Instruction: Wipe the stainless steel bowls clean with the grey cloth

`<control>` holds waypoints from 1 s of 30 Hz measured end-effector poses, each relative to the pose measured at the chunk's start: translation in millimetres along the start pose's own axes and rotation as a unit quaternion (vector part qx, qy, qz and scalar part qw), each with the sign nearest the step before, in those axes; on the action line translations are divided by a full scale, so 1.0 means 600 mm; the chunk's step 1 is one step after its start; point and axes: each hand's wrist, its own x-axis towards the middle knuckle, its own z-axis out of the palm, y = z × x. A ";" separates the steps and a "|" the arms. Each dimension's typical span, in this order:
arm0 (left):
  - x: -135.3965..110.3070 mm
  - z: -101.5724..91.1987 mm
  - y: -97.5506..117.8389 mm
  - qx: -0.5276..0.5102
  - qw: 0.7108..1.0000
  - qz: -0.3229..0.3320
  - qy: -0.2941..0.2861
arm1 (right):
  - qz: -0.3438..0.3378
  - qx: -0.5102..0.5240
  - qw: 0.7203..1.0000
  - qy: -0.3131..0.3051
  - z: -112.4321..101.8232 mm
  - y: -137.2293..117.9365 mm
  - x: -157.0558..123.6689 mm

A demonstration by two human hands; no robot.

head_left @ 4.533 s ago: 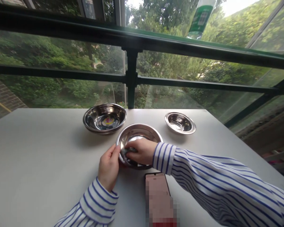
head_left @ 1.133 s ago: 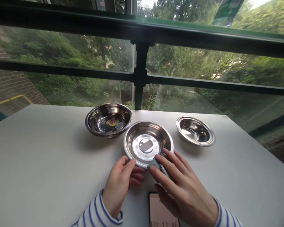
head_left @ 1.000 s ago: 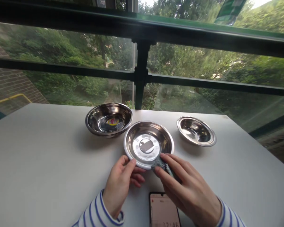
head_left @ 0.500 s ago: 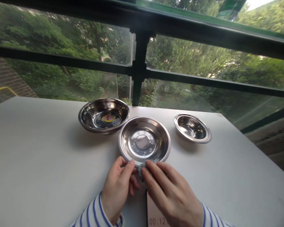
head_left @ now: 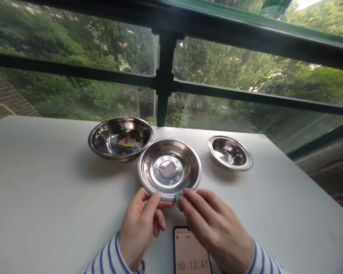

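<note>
A shiny steel basin (head_left: 168, 169) with a light patch at its centre sits in front of me on the table. My left hand (head_left: 144, 222) grips its near rim, thumb on top and fingers underneath. Pressed against the rim just to the right is a small grey-green cloth (head_left: 178, 198), pinched under the fingertips of my right hand (head_left: 214, 224). Most of the cloth is hidden by those fingers.
Another steel basin (head_left: 121, 139), apparently stacked, with a yellow and red sticker, stands at the back left. A smaller steel bowl (head_left: 231, 153) is at the right. A phone (head_left: 188, 251) showing a timer lies by my right hand on the white table (head_left: 45, 190). Windows (head_left: 231, 68) border the far edge.
My right hand has slid the cloth rightward along the near rim, uncovering more of the phone. My left hand keeps hold of the rim. The whole view has shifted slightly.
</note>
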 end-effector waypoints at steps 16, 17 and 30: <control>0.004 0.003 0.001 0.003 1.000 -0.002 -0.019 | 0.031 0.002 0.999 0.015 -0.006 0.013 0.001; 0.005 0.003 0.000 0.003 1.000 -0.002 -0.018 | 0.017 0.008 1.000 0.014 -0.005 0.008 0.002; 0.003 0.001 0.000 -0.006 1.000 0.002 -0.018 | 0.042 0.059 0.997 0.004 -0.010 0.014 0.000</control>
